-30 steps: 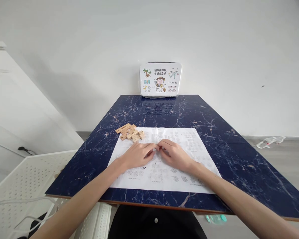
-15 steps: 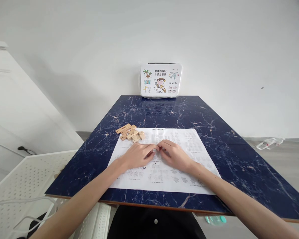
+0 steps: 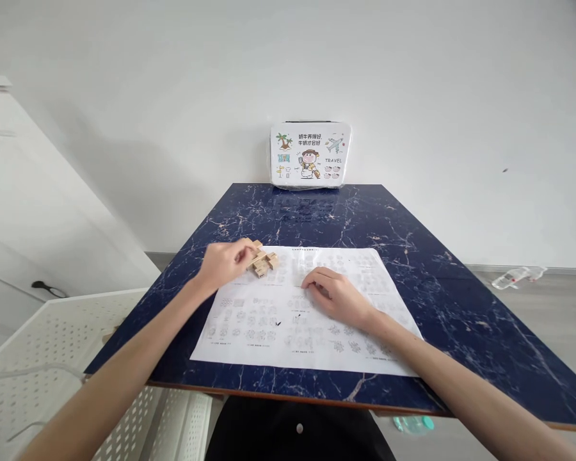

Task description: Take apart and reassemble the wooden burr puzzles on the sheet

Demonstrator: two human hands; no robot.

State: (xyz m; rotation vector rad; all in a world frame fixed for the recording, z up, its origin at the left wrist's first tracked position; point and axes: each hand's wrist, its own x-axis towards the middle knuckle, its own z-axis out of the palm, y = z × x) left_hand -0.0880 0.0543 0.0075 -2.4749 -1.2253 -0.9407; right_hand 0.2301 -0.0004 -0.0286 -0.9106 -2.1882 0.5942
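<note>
Blocks (image 3: 262,265): a small wooden cluster left of the frame's centre, on the upper left corner of the sheet (image 3: 269,353); gathered there, I'd say, to leave most of the print uncovered.
Left hand (image 3: 222,261): at the left side of the blocks, covering part of them; they show just past its fingertips, towards the centre of the frame.
Left grip: thumb and forefinger bent towards each other, close together; whether a block is pinched there I can't tell.
Right hand (image 3: 336,296): right of centre, lying on the sheet, well apart from the blocks; perhaps rested there for steadiness.
Right grip: fingers loosely curled downward, nothing showing in them; their undersides are hidden, so I can't tell if they hold something.
Sheet: flat across the lower middle, on the dark blue table (image 3: 355,214).
Case (image 3: 310,160): upper middle, upright by the wall (image 3: 413,128), likely put there for room.
</note>
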